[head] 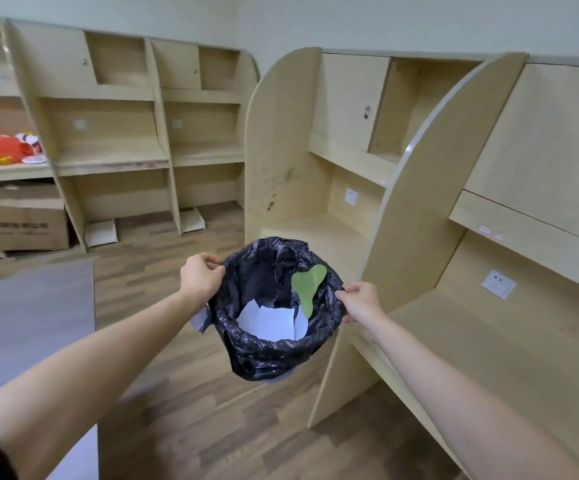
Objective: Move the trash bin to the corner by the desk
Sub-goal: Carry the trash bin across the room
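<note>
Both hands, left (201, 276) and right (360, 301), grip the near-upright trash bin's (264, 355) rim, mouth up.

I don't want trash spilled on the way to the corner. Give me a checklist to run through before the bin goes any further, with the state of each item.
1. Left hand has a grip on the trash bin rim: ok, fingers pinch the black liner at the left edge.
2. Right hand has a grip on the opposite rim: ok.
3. Bin clear of the floor: ok, it appears lifted.
4. Contents contained: ok, white paper and green leaf sit inside.
5. Liner secured to the bin: cannot tell.
6. Path along the wooden desk: ok, visible floor is bare.
</note>
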